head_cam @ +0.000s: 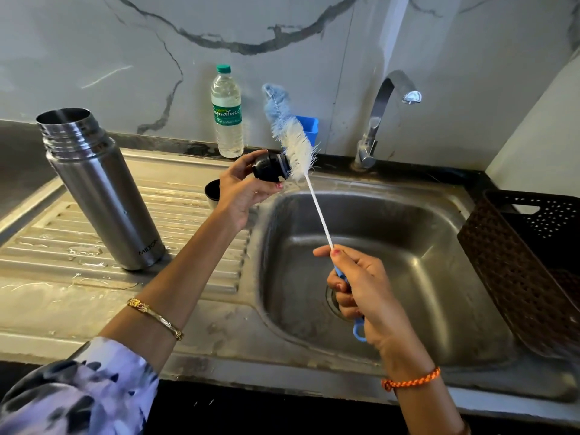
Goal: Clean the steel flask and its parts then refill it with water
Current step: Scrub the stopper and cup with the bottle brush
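Observation:
The steel flask (103, 196) stands open and upright on the ribbed drainboard (201, 265) at the left. My left hand (241, 193) grips its black stopper (270, 166) above the sink's left rim. My right hand (361, 290) grips the blue handle of a bottle brush (293, 138) over the sink basin (408, 246). The brush's white and blue bristles lie against the stopper's right face. A dark cup (212, 191), partly hidden behind my left hand, sits on the drainboard.
A plastic water bottle (227, 114) with a green cap stands against the marble wall, a blue container (309, 127) beside it. The tap (386, 114) curves over the basin's back right. A dark perforated basket (527, 262) leans at the sink's right edge.

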